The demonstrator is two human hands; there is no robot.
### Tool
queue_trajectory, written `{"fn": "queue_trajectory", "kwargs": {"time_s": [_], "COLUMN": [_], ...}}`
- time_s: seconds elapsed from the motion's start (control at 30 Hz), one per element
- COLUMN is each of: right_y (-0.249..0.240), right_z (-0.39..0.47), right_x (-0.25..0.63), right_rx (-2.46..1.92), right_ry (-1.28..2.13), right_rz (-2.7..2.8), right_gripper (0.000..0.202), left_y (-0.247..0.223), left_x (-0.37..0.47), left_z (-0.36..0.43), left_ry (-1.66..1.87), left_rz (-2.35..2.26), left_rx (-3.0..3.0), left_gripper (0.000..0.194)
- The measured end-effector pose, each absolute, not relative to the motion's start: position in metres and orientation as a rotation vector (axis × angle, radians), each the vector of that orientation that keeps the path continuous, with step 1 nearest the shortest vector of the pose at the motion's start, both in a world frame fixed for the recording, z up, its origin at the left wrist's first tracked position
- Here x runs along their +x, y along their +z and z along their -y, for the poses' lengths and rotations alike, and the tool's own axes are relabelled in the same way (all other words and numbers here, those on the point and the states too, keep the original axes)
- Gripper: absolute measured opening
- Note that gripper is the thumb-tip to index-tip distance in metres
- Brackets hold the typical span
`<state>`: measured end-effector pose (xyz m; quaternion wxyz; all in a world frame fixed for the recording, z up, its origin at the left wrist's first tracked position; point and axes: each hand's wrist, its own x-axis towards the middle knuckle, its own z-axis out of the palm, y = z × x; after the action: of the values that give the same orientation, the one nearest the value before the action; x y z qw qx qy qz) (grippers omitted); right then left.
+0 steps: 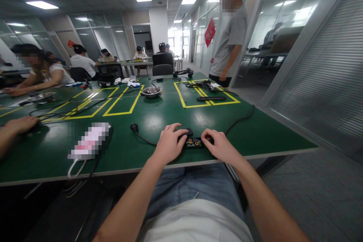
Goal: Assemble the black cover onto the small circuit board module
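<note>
In front of me, near the table's edge, lies an opened black case [194, 144] with a circuit board and orange ring-shaped parts showing. My left hand [171, 140] closes on its left end, with the thumb low and the index finger reaching over a black slotted piece [188, 132] behind the board. My right hand [217, 143] pinches around the right end of the case, where a dark part shows between thumb and index finger. A black cord with a plug [134, 127] runs under my left hand. Another black cord [241, 118] leads away behind my right hand.
The green table [269, 132] bears a metal bowl [151, 92], a black bar [211, 98], tangled cables [202, 85] and yellow tape outlines. A blurred phone-like item [90, 141] lies left. Another person's hand [22, 124] rests at far left. A person [232, 34] stands behind the table.
</note>
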<state>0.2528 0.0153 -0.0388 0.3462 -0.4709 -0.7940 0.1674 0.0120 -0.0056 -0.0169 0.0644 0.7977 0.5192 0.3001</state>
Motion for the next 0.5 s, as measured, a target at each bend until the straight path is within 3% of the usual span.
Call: {"fn": "queue_trajectory", "kwargs": {"time_s": [0.33, 0.5], "right_y": [-0.037, -0.039], "right_z": [-0.015, -0.017], "right_x": [0.253, 0.253], "right_rx": [-1.209, -1.189], "right_ry": [0.456, 0.493], "right_rz": [2.053, 2.013], "right_gripper": [0.01, 0.007], "left_y": [-0.021, -0.018], "left_x": [0.011, 0.009], "left_z": [-0.006, 0.002], "left_ry": [0.924, 1.127], "left_rz": [-1.803, -1.502], "left_rx": [2.153, 2.269], "left_gripper": [0.019, 0.022]}}
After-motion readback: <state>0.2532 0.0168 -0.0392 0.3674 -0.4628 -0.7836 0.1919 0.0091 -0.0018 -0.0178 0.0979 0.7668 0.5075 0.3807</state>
